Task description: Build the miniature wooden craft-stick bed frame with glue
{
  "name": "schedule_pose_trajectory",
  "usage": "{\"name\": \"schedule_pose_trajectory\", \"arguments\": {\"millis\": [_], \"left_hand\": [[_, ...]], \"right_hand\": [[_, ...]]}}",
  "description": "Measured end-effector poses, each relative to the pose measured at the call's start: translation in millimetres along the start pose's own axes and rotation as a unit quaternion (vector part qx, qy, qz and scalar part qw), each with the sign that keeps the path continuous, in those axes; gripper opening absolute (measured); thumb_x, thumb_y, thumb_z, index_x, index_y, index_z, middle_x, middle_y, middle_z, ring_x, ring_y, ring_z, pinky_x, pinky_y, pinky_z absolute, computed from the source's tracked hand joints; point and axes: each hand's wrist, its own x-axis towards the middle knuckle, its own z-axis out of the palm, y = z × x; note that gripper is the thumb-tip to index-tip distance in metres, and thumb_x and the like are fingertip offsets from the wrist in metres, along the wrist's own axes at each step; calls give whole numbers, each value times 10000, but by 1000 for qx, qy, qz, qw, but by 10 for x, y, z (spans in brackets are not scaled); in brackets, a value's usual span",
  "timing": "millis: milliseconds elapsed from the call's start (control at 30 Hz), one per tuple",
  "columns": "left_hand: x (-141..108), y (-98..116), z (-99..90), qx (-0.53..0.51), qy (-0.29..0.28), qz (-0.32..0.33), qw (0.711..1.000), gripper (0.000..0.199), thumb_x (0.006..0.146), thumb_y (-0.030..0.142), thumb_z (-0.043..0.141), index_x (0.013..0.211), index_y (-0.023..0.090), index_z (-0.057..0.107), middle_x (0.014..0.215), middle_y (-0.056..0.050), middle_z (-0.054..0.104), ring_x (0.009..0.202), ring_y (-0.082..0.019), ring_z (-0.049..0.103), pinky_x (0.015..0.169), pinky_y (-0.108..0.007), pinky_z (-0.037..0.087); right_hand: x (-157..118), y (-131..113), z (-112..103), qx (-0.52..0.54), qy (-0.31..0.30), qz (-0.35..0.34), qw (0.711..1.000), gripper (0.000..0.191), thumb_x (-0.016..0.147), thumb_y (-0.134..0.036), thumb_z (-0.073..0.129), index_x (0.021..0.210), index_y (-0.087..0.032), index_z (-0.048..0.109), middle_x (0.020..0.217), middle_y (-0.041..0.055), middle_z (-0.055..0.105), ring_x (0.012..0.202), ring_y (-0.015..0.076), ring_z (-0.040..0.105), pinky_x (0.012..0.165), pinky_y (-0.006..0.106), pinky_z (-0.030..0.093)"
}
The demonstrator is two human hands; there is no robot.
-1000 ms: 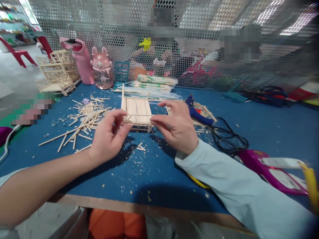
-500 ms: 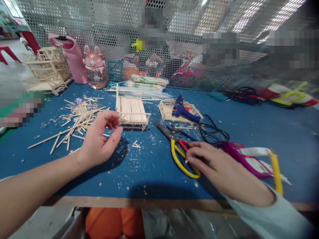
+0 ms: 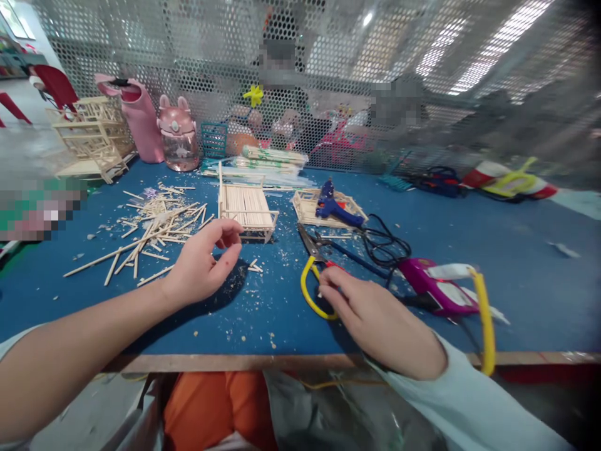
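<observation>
My left hand (image 3: 204,260) hovers over the table in front of a small wooden-stick model bed or chair (image 3: 248,207); its fingers are curled, apart from the thumb, with nothing visible between them. My right hand (image 3: 370,313) is closed in a pinch, with a small pale stick end (image 3: 320,294) showing at the fingertips. It lies over the handles of yellow-and-red scissors (image 3: 307,294), partly hiding them; whether it touches them I cannot tell. Behind, a blue glue gun (image 3: 334,208) rests on a flat wooden-stick frame (image 3: 305,210). Short stick offcuts (image 3: 255,266) lie between the hands.
Loose sticks (image 3: 154,235) are heaped at left, near a pink bottle (image 3: 141,122) and a clear cup (image 3: 178,138). Bagged sticks (image 3: 272,160) lie before the perforated metal screen (image 3: 188,37). A purple device (image 3: 436,288) and black cable (image 3: 385,241) are at right.
The view has shifted, so the table items appear displaced. My right hand has moved slightly left over the scissors' handles, still pinched. My left hand keeps its curled shape.
</observation>
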Motion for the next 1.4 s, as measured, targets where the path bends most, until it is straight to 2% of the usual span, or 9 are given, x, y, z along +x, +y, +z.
{"name": "schedule_pose_trajectory", "arguments": {"millis": [167,300,567,733,933,1067,1233,1333,1400], "left_hand": [[2,26,-7,-3,-24,-16,1000,211,815,102,496,1017,163,498,802,-22,587,686,-108,518,660,-259,469],[-12,35,-10,4,-48,-4,999,203,829,120,496,1026,163,507,819,-26,593,705,-109,524,676,-255,469],[-17,27,2,8,-45,-5,999,196,832,123,497,1024,160,509,813,-25,593,694,-107,528,668,-250,471],[-18,20,12,1,-49,-11,999,201,830,116,496,1025,161,506,815,-24,588,699,-107,527,673,-251,472],[-15,16,15,4,-54,-29,998,194,828,128,502,1018,167,505,811,-24,590,695,-110,534,665,-246,472],[-8,22,1,5,-50,-25,998,189,829,129,501,1014,164,511,810,-21,594,694,-107,533,666,-243,470],[2,27,8,7,-43,-14,999,191,819,115,500,1005,157,517,810,-23,594,694,-107,535,665,-250,471],[-15,22,40,6,-21,-16,1000,185,819,126,502,1002,154,513,761,-9,569,655,-103,519,638,-246,466],[-23,14,46,16,3,-12,1000,167,823,145,510,990,152,513,713,10,535,615,-96,498,600,-232,456]], "right_hand": [[22,17,219,-79,124,41,988,209,896,-216,328,806,-184,514,855,97,596,745,209,585,616,297,391],[6,23,382,-115,164,22,980,221,899,-197,338,855,-170,552,919,116,625,771,217,587,640,314,374],[20,49,491,-82,173,-91,977,208,891,-149,392,844,-153,595,902,93,670,825,217,568,751,312,346],[-61,-66,429,-114,173,-78,975,214,896,-176,406,793,-176,593,726,58,647,699,213,528,634,304,292],[-15,-256,372,-77,127,-96,984,246,912,-196,370,735,-193,541,641,32,608,590,169,525,574,292,286],[4,-191,385,-70,121,-65,988,207,908,-202,361,803,-197,540,696,27,653,589,164,577,558,280,320],[-36,13,345,-102,100,-31,989,233,907,-218,344,838,-199,566,701,32,682,586,185,625,519,285,367],[-51,132,233,-49,70,-85,993,255,924,-232,335,921,-197,588,858,48,716,723,191,676,575,285,458],[-19,172,119,0,80,-144,986,241,923,-234,361,927,-198,600,982,59,705,868,189,674,683,288,502]]}}
